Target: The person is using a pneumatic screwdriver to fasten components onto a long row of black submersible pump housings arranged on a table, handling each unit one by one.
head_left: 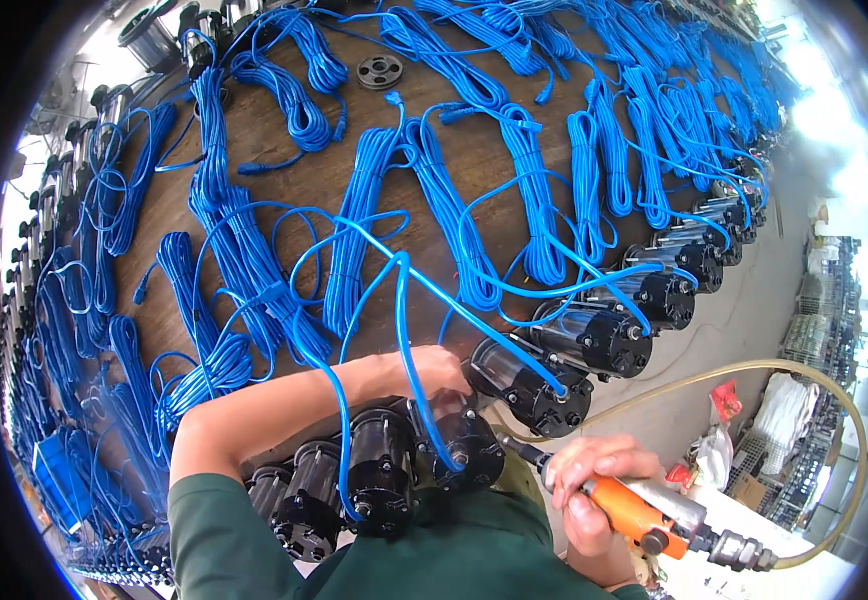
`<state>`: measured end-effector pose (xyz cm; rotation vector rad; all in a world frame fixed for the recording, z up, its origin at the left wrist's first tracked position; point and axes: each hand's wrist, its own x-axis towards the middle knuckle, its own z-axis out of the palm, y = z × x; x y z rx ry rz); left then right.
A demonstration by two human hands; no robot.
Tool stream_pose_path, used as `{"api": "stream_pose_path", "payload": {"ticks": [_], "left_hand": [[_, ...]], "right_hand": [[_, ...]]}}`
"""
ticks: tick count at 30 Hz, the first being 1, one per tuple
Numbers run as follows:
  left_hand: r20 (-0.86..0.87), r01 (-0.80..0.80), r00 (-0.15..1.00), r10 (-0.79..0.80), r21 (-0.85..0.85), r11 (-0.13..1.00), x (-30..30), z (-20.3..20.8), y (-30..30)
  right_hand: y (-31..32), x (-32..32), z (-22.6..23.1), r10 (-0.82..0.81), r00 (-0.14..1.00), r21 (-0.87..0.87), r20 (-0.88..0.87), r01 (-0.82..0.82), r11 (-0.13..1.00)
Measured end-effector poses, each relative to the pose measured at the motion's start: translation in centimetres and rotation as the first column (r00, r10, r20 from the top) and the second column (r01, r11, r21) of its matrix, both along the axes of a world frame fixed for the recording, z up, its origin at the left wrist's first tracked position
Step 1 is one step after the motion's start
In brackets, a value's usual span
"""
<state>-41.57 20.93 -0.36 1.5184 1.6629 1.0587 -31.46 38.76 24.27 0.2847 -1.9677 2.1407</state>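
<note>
Our right hand (594, 485) grips the driver (644, 515); left hand (439, 368) steadies a pump (469, 445). Loose cable (424, 400) could snag the bit.

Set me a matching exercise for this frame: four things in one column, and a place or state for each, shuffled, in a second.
1. right hand
2. left hand
3. black disc
4. clear hose

a. lies alone on the brown table, far end
b. rests on a black pump
c. grips the orange air screwdriver
d. loops away from the tool's rear end

Pairs: 1-c, 2-b, 3-a, 4-d
</note>
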Motion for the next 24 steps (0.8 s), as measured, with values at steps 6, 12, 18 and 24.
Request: {"api": "stream_pose_path", "payload": {"ticks": [6, 12, 18, 24], "left_hand": [[-0.057, 0.019, 0.998, -0.021, -0.030, 0.999, -1.0, -0.6, 0.0], [-0.110, -0.063, 0.992, 0.066, 0.030, 0.998, -0.2, -0.3, -1.1], [-0.182, -0.072, 0.980, 0.081, 0.052, 0.996, 0.4, -0.4, -1.4], [-0.256, -0.123, 0.959, 0.125, 0.023, 0.992, 0.7, 0.1, -2.0]], "right_hand": [[-1.4, -0.2, -1.0, -0.018, 0.992, -0.030, 0.122, 0.022, 0.999], [-2.7, -0.9, -4.6, -0.003, 0.997, -0.036, 0.078, 0.005, 0.999], [-3.5, -0.8, -6.1, -0.013, 1.000, 0.114, 0.018, 0.011, 0.993], [-3.5, -1.0, -6.7, 0.007, 1.000, 0.180, 0.006, -0.008, 0.984]]}}
